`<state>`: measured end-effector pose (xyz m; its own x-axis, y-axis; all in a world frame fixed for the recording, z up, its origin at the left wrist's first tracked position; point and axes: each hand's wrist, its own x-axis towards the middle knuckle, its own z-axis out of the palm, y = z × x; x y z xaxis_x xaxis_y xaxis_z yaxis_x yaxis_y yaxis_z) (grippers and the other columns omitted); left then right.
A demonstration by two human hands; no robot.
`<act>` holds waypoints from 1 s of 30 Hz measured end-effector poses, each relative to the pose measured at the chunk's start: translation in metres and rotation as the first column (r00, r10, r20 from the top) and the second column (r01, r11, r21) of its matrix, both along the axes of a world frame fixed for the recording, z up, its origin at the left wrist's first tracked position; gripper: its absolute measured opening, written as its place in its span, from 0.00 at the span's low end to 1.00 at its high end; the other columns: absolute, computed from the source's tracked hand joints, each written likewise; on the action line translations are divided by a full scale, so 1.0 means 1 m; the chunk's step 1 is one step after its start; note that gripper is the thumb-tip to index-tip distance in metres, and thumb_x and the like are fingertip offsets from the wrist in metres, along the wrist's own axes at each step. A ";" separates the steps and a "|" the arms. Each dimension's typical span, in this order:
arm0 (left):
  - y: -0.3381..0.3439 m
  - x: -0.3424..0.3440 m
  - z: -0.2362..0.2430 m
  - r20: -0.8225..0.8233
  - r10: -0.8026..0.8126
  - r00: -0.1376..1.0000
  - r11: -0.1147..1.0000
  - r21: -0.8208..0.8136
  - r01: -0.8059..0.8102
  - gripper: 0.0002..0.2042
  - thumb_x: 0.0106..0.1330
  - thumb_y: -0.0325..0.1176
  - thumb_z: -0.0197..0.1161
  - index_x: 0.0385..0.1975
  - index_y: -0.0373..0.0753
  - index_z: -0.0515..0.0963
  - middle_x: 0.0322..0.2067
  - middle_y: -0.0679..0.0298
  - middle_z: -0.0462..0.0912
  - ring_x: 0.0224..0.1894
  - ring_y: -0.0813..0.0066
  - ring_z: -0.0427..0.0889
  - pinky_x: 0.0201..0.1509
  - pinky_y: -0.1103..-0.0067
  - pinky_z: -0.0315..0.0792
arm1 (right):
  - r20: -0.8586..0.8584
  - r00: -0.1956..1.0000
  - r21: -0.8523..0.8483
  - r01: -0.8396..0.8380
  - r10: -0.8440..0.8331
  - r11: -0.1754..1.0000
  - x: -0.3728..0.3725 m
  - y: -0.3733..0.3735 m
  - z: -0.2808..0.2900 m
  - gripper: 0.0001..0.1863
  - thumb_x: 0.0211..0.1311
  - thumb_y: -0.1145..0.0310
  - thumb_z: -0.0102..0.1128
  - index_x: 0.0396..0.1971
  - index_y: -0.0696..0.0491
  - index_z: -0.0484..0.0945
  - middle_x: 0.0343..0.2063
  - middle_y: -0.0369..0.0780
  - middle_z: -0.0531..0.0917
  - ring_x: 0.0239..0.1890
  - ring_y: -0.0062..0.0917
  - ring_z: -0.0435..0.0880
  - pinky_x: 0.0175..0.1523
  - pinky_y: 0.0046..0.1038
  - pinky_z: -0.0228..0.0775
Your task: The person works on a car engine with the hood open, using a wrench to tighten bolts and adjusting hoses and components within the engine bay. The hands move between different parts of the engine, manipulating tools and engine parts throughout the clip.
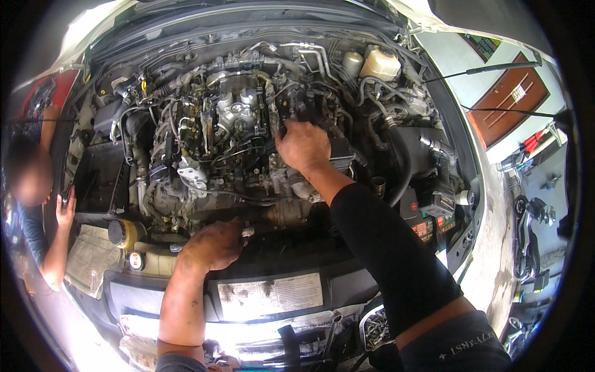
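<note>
Below me lies an exposed car engine (pixel 238 118) with its upper metal parts, hoses and wiring uncovered. My left hand (pixel 215 245), smudged with grease, is closed around a metal hand tool (pixel 248 232) at the engine's front edge. Silver ends of the tool stick out on both sides of the fist; its exact kind is hidden. Farther in, my right hand (pixel 304 146) reaches down onto the right side of the engine. Its fingers are bent and their tips are hidden among the parts, so what they grip does not show.
A battery (pixel 427 226) sits at right, and a pale fluid reservoir (pixel 381 64) at the back right. Black-capped reservoir (pixel 126 234) stands front left. A metal tray of small parts (pixel 375 327) lies on the front edge. Another person's hand (pixel 66 208) holds something dark at far left.
</note>
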<state>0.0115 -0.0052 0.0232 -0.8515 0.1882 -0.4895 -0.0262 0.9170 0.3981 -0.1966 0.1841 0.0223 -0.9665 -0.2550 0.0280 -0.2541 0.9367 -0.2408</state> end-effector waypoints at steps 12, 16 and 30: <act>0.000 -0.001 0.000 -0.002 -0.018 1.000 1.000 0.017 0.018 0.22 0.73 0.39 0.62 0.61 0.34 0.71 0.41 0.38 0.86 0.49 0.36 0.85 0.51 0.51 0.78 | -0.001 1.000 -0.008 -0.019 0.019 1.000 0.002 -0.001 0.005 0.21 0.74 0.50 0.53 0.45 0.52 0.85 0.41 0.48 0.89 0.47 0.44 0.90 0.55 0.44 0.83; -0.003 0.000 -0.004 -0.048 -0.022 0.999 0.999 0.041 0.024 0.22 0.72 0.38 0.63 0.61 0.34 0.70 0.40 0.38 0.86 0.47 0.35 0.85 0.50 0.51 0.78 | 0.016 1.000 0.007 -0.020 0.019 1.000 0.003 -0.001 0.007 0.21 0.74 0.50 0.53 0.45 0.52 0.85 0.42 0.47 0.89 0.48 0.43 0.90 0.56 0.44 0.83; 0.001 0.002 0.001 -0.048 -0.021 0.999 1.000 0.009 0.022 0.19 0.72 0.38 0.63 0.56 0.32 0.74 0.41 0.41 0.87 0.49 0.41 0.86 0.52 0.55 0.79 | 0.008 1.000 -0.007 -0.007 0.007 1.000 0.001 -0.001 0.003 0.21 0.74 0.49 0.54 0.44 0.52 0.85 0.41 0.48 0.90 0.46 0.44 0.90 0.55 0.44 0.83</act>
<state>0.0130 -0.0042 0.0247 -0.8694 0.2112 -0.4466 0.0124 0.9131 0.4075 -0.1957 0.1827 0.0257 -0.9649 -0.2618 0.0226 -0.2590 0.9331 -0.2495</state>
